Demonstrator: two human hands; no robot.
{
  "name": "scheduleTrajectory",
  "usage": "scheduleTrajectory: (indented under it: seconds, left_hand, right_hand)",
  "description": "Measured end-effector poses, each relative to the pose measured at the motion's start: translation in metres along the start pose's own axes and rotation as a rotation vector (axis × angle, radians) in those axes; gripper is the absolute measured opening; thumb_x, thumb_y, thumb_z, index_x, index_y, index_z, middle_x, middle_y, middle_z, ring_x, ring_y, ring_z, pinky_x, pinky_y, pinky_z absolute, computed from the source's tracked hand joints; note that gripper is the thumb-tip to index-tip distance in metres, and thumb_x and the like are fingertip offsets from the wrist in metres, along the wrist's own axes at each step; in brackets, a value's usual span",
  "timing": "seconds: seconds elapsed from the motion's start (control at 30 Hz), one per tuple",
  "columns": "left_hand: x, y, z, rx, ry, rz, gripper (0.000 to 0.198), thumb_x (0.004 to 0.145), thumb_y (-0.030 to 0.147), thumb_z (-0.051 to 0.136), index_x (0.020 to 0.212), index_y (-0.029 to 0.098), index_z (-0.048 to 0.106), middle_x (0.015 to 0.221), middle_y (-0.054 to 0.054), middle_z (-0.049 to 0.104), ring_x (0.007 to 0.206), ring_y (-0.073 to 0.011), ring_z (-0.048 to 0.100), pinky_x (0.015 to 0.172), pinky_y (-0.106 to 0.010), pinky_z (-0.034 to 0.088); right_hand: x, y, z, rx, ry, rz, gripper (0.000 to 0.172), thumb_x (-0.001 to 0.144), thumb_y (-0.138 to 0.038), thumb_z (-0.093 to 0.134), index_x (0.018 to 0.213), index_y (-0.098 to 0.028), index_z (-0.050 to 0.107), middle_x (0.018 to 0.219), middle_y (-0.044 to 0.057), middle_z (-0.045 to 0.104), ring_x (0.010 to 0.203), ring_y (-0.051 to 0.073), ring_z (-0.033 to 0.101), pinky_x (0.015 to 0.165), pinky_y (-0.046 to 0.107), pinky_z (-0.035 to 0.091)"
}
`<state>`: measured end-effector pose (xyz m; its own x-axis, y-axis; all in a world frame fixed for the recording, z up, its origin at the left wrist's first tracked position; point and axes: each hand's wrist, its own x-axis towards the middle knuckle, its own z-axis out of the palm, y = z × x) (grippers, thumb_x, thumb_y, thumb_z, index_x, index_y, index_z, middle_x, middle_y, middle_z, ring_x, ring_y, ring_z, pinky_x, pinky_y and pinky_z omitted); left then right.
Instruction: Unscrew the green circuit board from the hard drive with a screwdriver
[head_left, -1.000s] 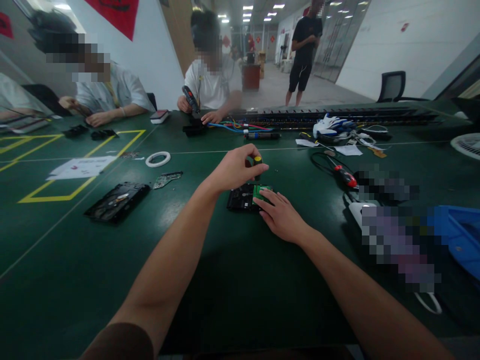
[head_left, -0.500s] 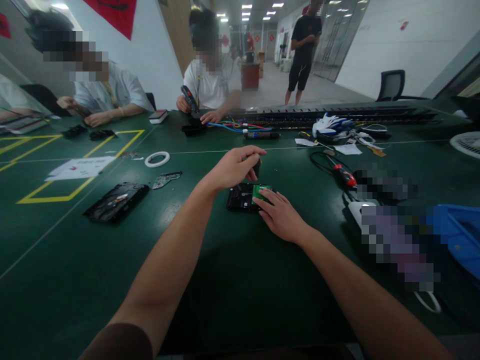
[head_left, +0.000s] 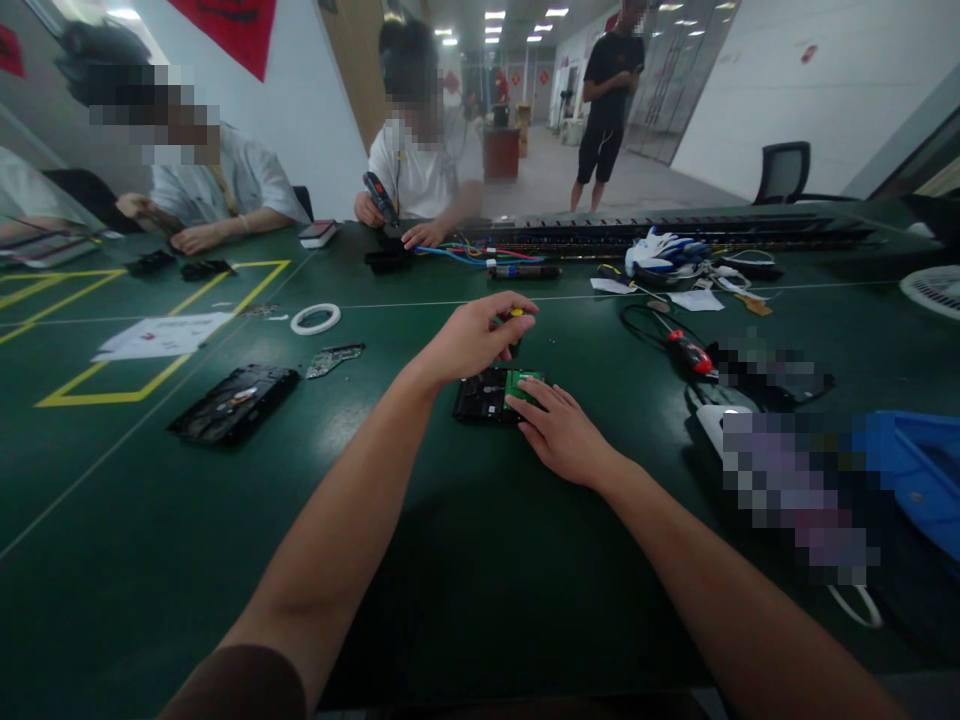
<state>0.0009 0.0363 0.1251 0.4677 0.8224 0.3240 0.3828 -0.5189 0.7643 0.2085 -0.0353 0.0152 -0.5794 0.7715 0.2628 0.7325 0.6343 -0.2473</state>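
On the table ahead lies a hard drive (head_left: pixel 480 400), black with a green circuit board (head_left: pixel 517 380) on its upper face. My left hand (head_left: pixel 476 335) is closed around a short screwdriver (head_left: pixel 517 314) with a yellow-topped dark handle, held upright over the drive's far edge. Its tip is hidden, so contact with the drive cannot be seen. My right hand (head_left: pixel 559 428) lies flat, fingers spread, across the drive's right side and green board.
A second black drive (head_left: pixel 236 400), a loose circuit board (head_left: pixel 334 360) and a white tape roll (head_left: pixel 315 319) lie left. To the right are a red-black screwdriver (head_left: pixel 690 352), gloves (head_left: pixel 667 255) and a blue bin (head_left: pixel 915 460). Across the table, a person (head_left: pixel 424 165) holds a power screwdriver (head_left: pixel 381 198).
The fingers of my left hand have shifted on the screwdriver, and its yellow top now shows. My right hand and the hard drive keep their place.
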Motion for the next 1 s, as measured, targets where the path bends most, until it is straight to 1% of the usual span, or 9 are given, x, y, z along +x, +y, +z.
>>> scheduleTrajectory:
  seconds: [0.13, 0.33, 0.4, 0.53, 0.57, 0.73, 0.8, 0.9, 1.0]
  left_hand:
    - [-0.0007, 0.0003, -0.0016, -0.007, -0.017, 0.017, 0.030, 0.103, 0.039, 0.057, 0.124, 0.020, 0.069, 0.091, -0.004, 0.069, 0.064, -0.0101, 0.066, 0.060, -0.023, 0.054]
    - [-0.0022, 0.0009, -0.0059, 0.083, 0.051, 0.073, 0.030, 0.101, 0.036, 0.060, 0.123, 0.020, 0.073, 0.116, -0.010, 0.068, 0.067, -0.0076, 0.063, 0.063, -0.022, 0.056]
    - [-0.0023, 0.0004, -0.0072, 0.063, 0.040, 0.061, 0.032, 0.101, 0.034, 0.059, 0.127, 0.021, 0.071, 0.114, -0.009, 0.068, 0.065, -0.0076, 0.064, 0.061, -0.022, 0.055]
    - [-0.0018, -0.0010, -0.0094, -0.010, -0.003, 0.013, 0.033, 0.103, 0.031, 0.055, 0.133, 0.021, 0.066, 0.098, -0.005, 0.071, 0.060, -0.0092, 0.066, 0.057, -0.022, 0.055]
    - [-0.0015, -0.0016, -0.0097, -0.028, -0.012, 0.008, 0.033, 0.103, 0.030, 0.054, 0.132, 0.021, 0.066, 0.099, -0.005, 0.072, 0.060, -0.0094, 0.066, 0.056, -0.022, 0.056]
    - [0.0000, -0.0055, -0.0092, -0.119, -0.044, 0.010, 0.030, 0.104, 0.027, 0.051, 0.128, 0.020, 0.068, 0.123, -0.010, 0.070, 0.067, -0.0098, 0.071, 0.063, -0.024, 0.060]
    - [0.0004, -0.0064, -0.0085, -0.125, -0.048, 0.017, 0.031, 0.105, 0.028, 0.050, 0.130, 0.018, 0.067, 0.119, -0.011, 0.071, 0.071, -0.0112, 0.072, 0.066, -0.025, 0.061]
    - [0.0002, -0.0055, -0.0078, -0.068, -0.045, 0.042, 0.031, 0.103, 0.029, 0.053, 0.128, 0.018, 0.068, 0.107, -0.008, 0.073, 0.071, -0.0123, 0.072, 0.067, -0.025, 0.059]
    - [-0.0006, -0.0021, -0.0083, 0.067, 0.025, 0.067, 0.025, 0.099, 0.032, 0.062, 0.119, 0.019, 0.071, 0.099, -0.005, 0.072, 0.069, -0.0121, 0.067, 0.067, -0.026, 0.055]
  right_hand:
    - [0.0005, -0.0016, -0.0003, -0.010, 0.000, -0.001, 0.045, 0.106, -0.027, 0.048, 0.150, -0.026, 0.057, 0.162, 0.012, 0.048, 0.153, 0.031, 0.040, 0.124, 0.060, 0.033]
    - [0.0008, -0.0012, 0.0004, -0.012, -0.007, 0.000, 0.045, 0.105, -0.026, 0.048, 0.150, -0.023, 0.057, 0.162, 0.014, 0.048, 0.153, 0.031, 0.039, 0.124, 0.060, 0.033]
    - [0.0006, -0.0006, 0.0006, -0.010, -0.004, 0.000, 0.045, 0.106, -0.027, 0.047, 0.150, -0.024, 0.056, 0.162, 0.013, 0.047, 0.153, 0.031, 0.039, 0.124, 0.060, 0.033]
    - [0.0001, 0.0000, 0.0004, -0.009, 0.001, -0.006, 0.045, 0.106, -0.028, 0.047, 0.150, -0.026, 0.056, 0.162, 0.011, 0.048, 0.154, 0.031, 0.039, 0.124, 0.061, 0.033]
    - [0.0000, -0.0001, 0.0003, -0.009, 0.000, -0.007, 0.045, 0.106, -0.028, 0.047, 0.150, -0.026, 0.056, 0.162, 0.011, 0.048, 0.153, 0.031, 0.039, 0.124, 0.060, 0.033]
    - [0.0004, 0.0003, 0.0001, -0.001, -0.010, -0.001, 0.046, 0.106, -0.028, 0.047, 0.151, -0.024, 0.056, 0.162, 0.014, 0.047, 0.153, 0.032, 0.040, 0.124, 0.061, 0.033]
    - [0.0006, 0.0007, 0.0003, 0.001, -0.011, -0.003, 0.046, 0.105, -0.028, 0.047, 0.151, -0.025, 0.056, 0.162, 0.014, 0.047, 0.153, 0.032, 0.039, 0.124, 0.062, 0.033]
    - [0.0004, 0.0008, 0.0005, -0.005, -0.010, -0.005, 0.046, 0.106, -0.028, 0.047, 0.151, -0.025, 0.056, 0.162, 0.013, 0.046, 0.154, 0.031, 0.039, 0.124, 0.061, 0.032]
    - [-0.0002, 0.0005, 0.0001, -0.008, -0.012, -0.008, 0.046, 0.106, -0.028, 0.046, 0.151, -0.024, 0.055, 0.163, 0.014, 0.046, 0.154, 0.031, 0.039, 0.124, 0.061, 0.032]
